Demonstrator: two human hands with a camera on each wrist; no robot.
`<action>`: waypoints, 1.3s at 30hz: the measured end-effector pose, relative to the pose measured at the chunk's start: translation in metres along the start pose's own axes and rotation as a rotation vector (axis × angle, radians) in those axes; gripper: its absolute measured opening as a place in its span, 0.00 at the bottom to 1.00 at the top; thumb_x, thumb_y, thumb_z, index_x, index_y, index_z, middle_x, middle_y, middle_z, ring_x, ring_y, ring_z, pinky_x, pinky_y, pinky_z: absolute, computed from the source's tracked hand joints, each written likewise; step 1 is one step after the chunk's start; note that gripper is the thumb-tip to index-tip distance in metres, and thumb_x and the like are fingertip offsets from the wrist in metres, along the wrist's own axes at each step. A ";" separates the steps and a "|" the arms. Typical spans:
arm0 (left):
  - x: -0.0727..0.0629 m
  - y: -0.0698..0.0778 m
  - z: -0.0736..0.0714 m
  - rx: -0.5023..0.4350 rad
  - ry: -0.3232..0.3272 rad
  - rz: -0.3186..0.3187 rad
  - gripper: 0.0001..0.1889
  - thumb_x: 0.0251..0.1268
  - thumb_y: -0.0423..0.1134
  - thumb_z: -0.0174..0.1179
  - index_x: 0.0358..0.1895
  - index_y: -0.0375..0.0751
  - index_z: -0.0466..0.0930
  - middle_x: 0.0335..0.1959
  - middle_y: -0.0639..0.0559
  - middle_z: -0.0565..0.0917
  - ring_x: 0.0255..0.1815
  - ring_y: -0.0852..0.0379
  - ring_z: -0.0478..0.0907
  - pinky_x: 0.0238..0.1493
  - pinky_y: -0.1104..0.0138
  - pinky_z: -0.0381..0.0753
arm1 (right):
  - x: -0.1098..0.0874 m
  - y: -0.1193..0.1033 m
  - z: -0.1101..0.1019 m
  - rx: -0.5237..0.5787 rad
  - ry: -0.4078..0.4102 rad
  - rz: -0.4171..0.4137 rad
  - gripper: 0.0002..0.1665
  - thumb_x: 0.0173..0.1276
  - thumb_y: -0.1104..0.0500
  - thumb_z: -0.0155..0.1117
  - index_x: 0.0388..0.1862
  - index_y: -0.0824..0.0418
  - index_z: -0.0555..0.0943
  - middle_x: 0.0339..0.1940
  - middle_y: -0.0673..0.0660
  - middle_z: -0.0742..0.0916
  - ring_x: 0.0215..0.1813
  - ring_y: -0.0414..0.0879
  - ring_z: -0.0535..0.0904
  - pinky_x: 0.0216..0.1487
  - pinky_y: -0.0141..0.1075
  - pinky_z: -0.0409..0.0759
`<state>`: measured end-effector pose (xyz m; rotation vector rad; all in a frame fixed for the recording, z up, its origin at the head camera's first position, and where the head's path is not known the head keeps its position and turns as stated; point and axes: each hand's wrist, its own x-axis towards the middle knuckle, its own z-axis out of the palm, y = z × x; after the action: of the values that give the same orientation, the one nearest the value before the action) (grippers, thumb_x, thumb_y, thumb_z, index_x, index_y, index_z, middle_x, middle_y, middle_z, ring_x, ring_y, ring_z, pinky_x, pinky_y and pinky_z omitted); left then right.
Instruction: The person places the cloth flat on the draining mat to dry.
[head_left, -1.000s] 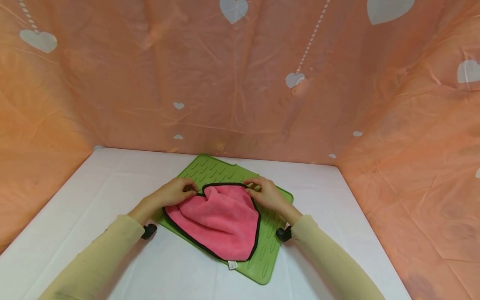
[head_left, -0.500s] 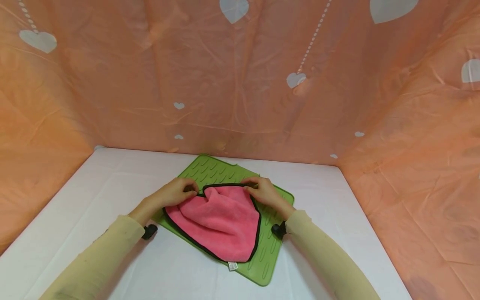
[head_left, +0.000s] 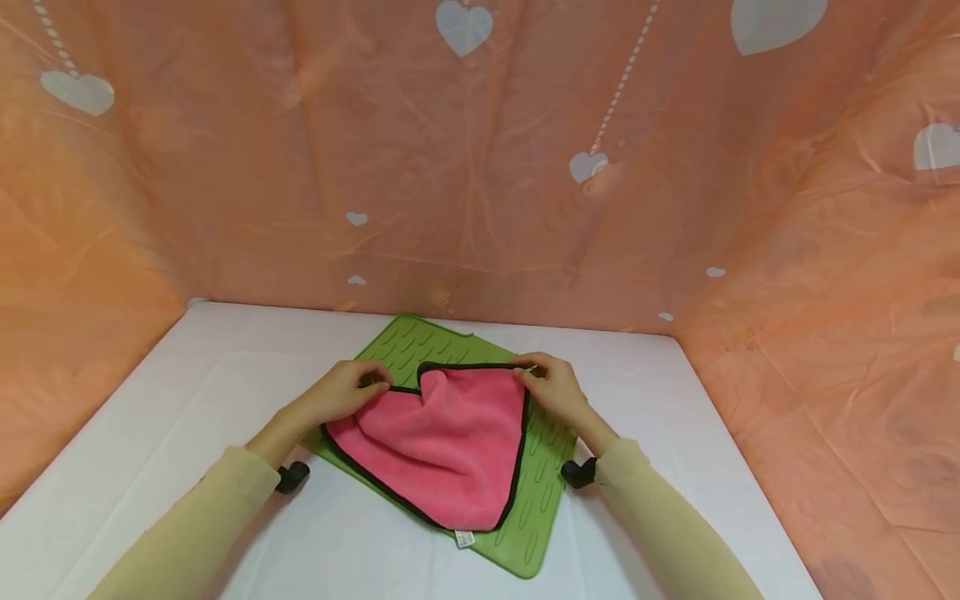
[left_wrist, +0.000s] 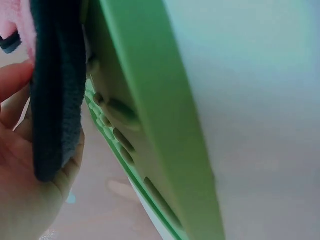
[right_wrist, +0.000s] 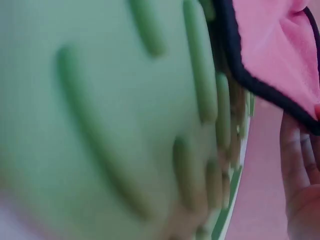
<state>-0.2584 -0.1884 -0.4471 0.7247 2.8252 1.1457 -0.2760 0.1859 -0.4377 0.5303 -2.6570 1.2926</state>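
A pink cloth [head_left: 457, 450] with a black edge and a small white tag lies rumpled over a green ridged mat [head_left: 517, 542]. Its far edge is pinched near the left corner by my left hand [head_left: 345, 392], with thumb and fingers on the black border. At the far right corner my right hand [head_left: 555, 387] pinches the cloth too. Between the hands the far edge has a fold. The left wrist view shows the dark border [left_wrist: 57, 100] against the left fingers. In the right wrist view, the cloth's corner [right_wrist: 275, 45] meets the right fingers [right_wrist: 298, 155].
The mat sits at an angle on a white table [head_left: 360, 542]. Orange sheeting [head_left: 480, 167] with pale hearts rises behind the table and on both sides. A black wrist mount [head_left: 292, 477] hangs under the left forearm, another [head_left: 579, 473] under the right.
My right hand has moved to the right with its corner of the cloth, stretching the far edge wider. The left hand has shifted slightly left, still pinching the cloth.
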 end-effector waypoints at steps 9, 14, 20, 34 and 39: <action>-0.012 0.005 -0.002 0.010 0.128 -0.021 0.05 0.75 0.33 0.63 0.47 0.37 0.86 0.40 0.48 0.86 0.41 0.53 0.81 0.45 0.55 0.81 | -0.014 0.019 -0.024 -0.010 0.068 0.079 0.13 0.70 0.63 0.69 0.52 0.62 0.89 0.47 0.60 0.91 0.35 0.41 0.84 0.36 0.31 0.79; -0.019 0.006 -0.007 0.025 0.169 -0.005 0.05 0.73 0.32 0.63 0.47 0.36 0.86 0.41 0.48 0.87 0.41 0.51 0.82 0.46 0.54 0.81 | -0.023 0.029 -0.032 -0.061 0.081 0.115 0.12 0.70 0.62 0.69 0.51 0.63 0.89 0.45 0.60 0.91 0.38 0.45 0.85 0.37 0.33 0.79; -0.022 0.001 -0.010 0.035 0.190 -0.019 0.05 0.72 0.31 0.64 0.46 0.36 0.85 0.39 0.48 0.86 0.41 0.50 0.81 0.45 0.53 0.81 | -0.033 0.041 -0.043 -0.151 0.103 0.163 0.11 0.69 0.62 0.68 0.48 0.64 0.89 0.40 0.60 0.91 0.36 0.47 0.84 0.38 0.36 0.77; -0.010 -0.003 -0.008 0.027 0.037 -0.052 0.07 0.75 0.35 0.62 0.48 0.37 0.85 0.42 0.48 0.87 0.43 0.51 0.83 0.47 0.55 0.82 | -0.016 0.026 -0.040 -0.199 -0.040 0.096 0.16 0.68 0.62 0.69 0.53 0.64 0.88 0.51 0.63 0.89 0.51 0.58 0.85 0.52 0.51 0.82; 0.004 0.001 -0.006 0.024 -0.007 -0.055 0.08 0.76 0.37 0.61 0.49 0.37 0.85 0.42 0.47 0.87 0.44 0.50 0.84 0.47 0.54 0.83 | 0.001 0.003 -0.022 -0.123 -0.042 0.008 0.15 0.70 0.61 0.70 0.53 0.65 0.88 0.52 0.61 0.89 0.52 0.57 0.84 0.52 0.49 0.84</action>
<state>-0.2624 -0.1899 -0.4414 0.6462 2.8393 1.1011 -0.2793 0.2046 -0.4263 0.5352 -2.7528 1.1234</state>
